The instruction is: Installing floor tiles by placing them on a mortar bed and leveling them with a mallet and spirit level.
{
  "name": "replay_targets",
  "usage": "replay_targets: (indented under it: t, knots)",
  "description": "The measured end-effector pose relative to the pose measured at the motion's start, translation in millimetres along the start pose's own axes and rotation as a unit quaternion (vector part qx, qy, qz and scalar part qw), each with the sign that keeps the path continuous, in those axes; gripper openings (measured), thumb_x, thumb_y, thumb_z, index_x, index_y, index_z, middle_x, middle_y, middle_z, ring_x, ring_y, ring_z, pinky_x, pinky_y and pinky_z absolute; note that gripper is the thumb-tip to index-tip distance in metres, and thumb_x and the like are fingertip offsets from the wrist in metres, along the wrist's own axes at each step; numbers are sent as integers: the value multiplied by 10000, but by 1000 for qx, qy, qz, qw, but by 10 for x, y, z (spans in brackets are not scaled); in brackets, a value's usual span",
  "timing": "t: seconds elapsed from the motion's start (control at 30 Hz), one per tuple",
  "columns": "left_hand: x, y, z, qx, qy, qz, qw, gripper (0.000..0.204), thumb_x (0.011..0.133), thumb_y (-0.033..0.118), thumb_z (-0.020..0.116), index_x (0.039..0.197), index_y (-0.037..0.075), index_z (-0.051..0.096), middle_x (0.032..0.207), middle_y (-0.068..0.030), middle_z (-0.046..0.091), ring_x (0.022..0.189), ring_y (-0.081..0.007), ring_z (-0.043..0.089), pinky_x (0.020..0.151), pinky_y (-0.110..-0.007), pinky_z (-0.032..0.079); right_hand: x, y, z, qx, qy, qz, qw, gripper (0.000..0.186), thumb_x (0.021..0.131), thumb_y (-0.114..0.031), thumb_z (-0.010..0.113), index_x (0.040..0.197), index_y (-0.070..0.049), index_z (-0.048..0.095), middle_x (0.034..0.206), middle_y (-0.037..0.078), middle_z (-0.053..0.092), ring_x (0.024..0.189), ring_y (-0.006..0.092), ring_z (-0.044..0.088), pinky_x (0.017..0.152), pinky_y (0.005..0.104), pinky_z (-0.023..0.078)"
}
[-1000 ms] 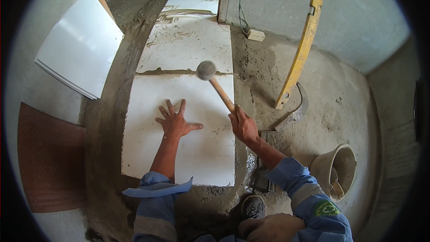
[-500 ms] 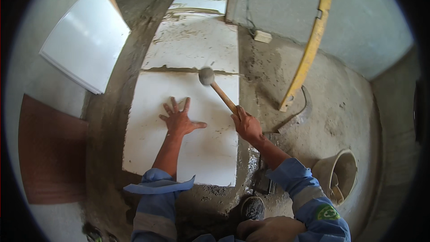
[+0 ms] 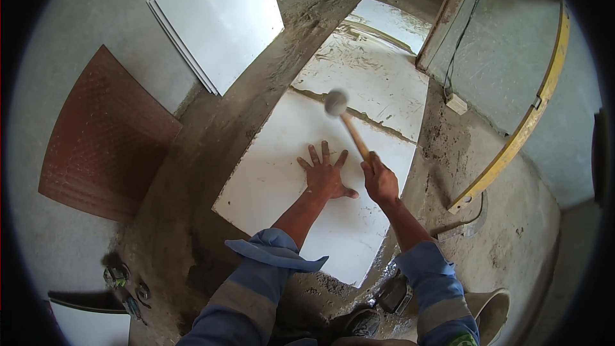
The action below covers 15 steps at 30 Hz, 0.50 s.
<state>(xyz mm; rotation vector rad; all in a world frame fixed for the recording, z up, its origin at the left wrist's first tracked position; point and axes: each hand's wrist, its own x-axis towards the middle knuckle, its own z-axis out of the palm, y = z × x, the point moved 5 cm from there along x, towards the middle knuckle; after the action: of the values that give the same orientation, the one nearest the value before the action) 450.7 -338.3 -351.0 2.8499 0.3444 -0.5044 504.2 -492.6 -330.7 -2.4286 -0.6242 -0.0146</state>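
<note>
The grey concrete floor point(image 3: 512, 230) carries, in a row, a near white tile point(image 3: 349, 221), a middle white tile point(image 3: 368, 70) and a far white tile point(image 3: 394, 22). A bucket point(image 3: 495, 314) stands near right; a green-and-black tool point(image 3: 116, 275) lies near left.

A reddish-brown panel point(image 3: 106, 144) leans at left; a yellow level point(image 3: 514, 143) and a bucket point(image 3: 498, 311) stand at right

our l. hand point(image 3: 325, 178) lies splayed on a lrg. white rect. tile point(image 3: 346, 218); our r. hand point(image 3: 382, 182) grips a grey rd.-headed, wood-handled mallet point(image 3: 355, 131); we've a long yellow level point(image 3: 522, 126) leaning on the grey wall point(image 3: 506, 57).
</note>
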Motion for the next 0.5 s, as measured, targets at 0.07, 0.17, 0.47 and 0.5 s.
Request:
replay_targets:
  t: [0.07, 0.17, 0.47, 0.5]
  knots:
    - [-12, -1, 8, -5, 2, -5, 1000, 1356, 493, 878, 740, 1612, 328, 206, 1666, -259, 19, 1485, -590, -14, 1081, -812, 119, 70, 20, 150, -53, -102, 40, 993, 452, 1016, -380, 521, 1336, -62, 531, 1007, 266, 707, 908, 460, 691, 779, 532, 553]
    - [-9, -23, -12, -10, 8, -4, 1000, 1346, 499, 875, 743, 1610, 331, 212, 1666, -257, 15, 1485, -590, -12, 1084, -810, 117, 136, -74, 154, 3, -4, 28, 1000, 428, 1018, -395, 506, 1311, -82, 518, 994, 258, 709, 898, 468, 687, 776, 537, 549]
    - [-17, 3, -15, -15, 0, 1, 1000, 1346, 509, 868, 746, 1613, 335, 191, 1671, -248, 4, 1489, -582, -35, 1095, -802, 94, 249, -222, 142, -58, -74, 54, 994, 392, 1023, -376, 518, 1256, -64, 557, 864, 263, 701, 785, 473, 686, 696, 550, 545]
    - [-16, -9, -18, -15, 1, 1, 1000, 1349, 509, 871, 743, 1614, 337, 183, 1671, -247, 0, 1490, -578, -39, 1097, -800, 91, 271, -256, 105, -36, -61, 55, 996, 398, 1023, -381, 517, 1254, -59, 557, 862, 264, 701, 783, 471, 687, 695, 551, 543]
